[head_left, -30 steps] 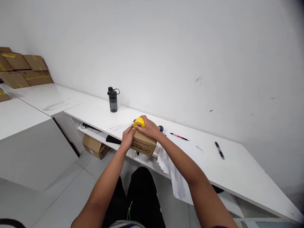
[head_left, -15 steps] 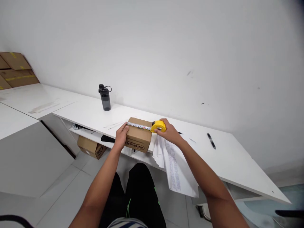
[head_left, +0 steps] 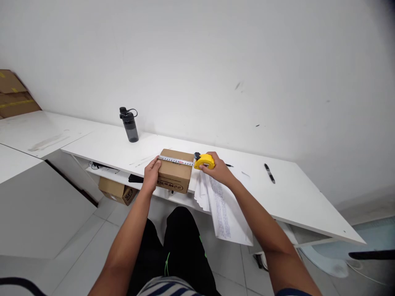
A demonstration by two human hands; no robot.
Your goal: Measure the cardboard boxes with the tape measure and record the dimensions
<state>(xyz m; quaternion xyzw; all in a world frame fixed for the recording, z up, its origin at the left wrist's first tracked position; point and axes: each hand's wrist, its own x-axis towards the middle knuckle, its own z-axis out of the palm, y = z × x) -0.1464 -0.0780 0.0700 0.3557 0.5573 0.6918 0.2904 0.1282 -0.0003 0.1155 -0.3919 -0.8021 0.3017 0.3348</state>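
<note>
A small brown cardboard box (head_left: 173,172) with black print sits at the front edge of the white table. Across its top lies the extended blade (head_left: 176,160) of a tape measure, numbers facing up. My left hand (head_left: 151,174) is closed at the box's left edge, pinching the blade's end against it. My right hand (head_left: 219,169) grips the yellow tape measure case (head_left: 205,161) just beyond the box's right edge. Below the right hand, sheets of paper (head_left: 226,211) with handwriting hang over the table's front edge.
A dark water bottle (head_left: 129,126) stands behind the box to the left. A black marker (head_left: 269,173) lies on the white table (head_left: 296,193) at right; another pen tip (head_left: 228,165) shows near my right hand. An SF carton (head_left: 115,190) sits below. More cartons (head_left: 15,94) are stacked far left.
The tape measure case has shifted slightly right, off the box's edge, and a bit more blade shows. My left hand stays at the box's left edge. The whole view has turned slightly.
</note>
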